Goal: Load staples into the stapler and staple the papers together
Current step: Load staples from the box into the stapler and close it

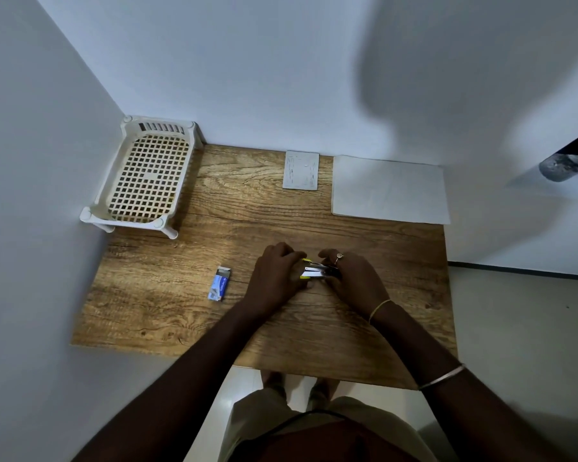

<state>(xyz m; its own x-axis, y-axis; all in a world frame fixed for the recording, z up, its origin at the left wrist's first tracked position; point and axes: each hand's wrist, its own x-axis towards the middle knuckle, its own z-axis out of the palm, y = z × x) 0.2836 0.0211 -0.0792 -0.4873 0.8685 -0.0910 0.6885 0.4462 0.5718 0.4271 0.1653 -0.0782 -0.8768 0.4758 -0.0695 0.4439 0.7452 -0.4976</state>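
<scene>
Two hands: left hand (274, 278), right hand (354, 280) grip the stapler (316, 271), maybe loading it.
Staple box (220, 284): open, left.
Papers (389, 190): far right, not stapled.

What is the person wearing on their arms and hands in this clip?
No sleeves are in view. The right hand has a small ring on one finger, a thin gold-coloured band at the wrist and a silver bangle higher up. The left hand wears nothing visible.

Print on the small blue staple box (219, 284) is too small to read.
</scene>
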